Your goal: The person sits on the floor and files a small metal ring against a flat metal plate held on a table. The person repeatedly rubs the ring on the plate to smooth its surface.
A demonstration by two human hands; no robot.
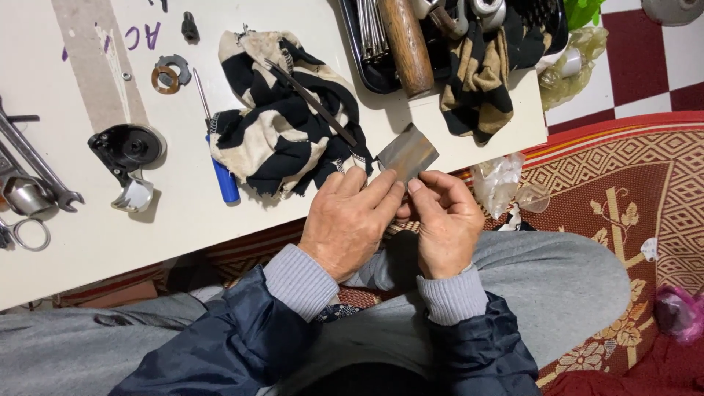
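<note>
My left hand (345,220) and my right hand (444,220) meet just off the near edge of a low white board (183,213). Together they pinch a small grey-brown sheet (408,152), like sandpaper, by its lower edge. The sheet stands up between the fingertips and tilts to the right. Whether something small is held behind it, I cannot tell. Just left of the sheet lies a black-and-cream striped rag (282,117) with a thin dark rod (312,103) across it.
On the board are a blue-handled screwdriver (220,158), a black round metal part (128,150), spanners (33,172), washers (170,75) and a black tray (440,44) with a wooden handle (407,44) and a second striped rag (477,81). A patterned red rug (623,191) lies to the right.
</note>
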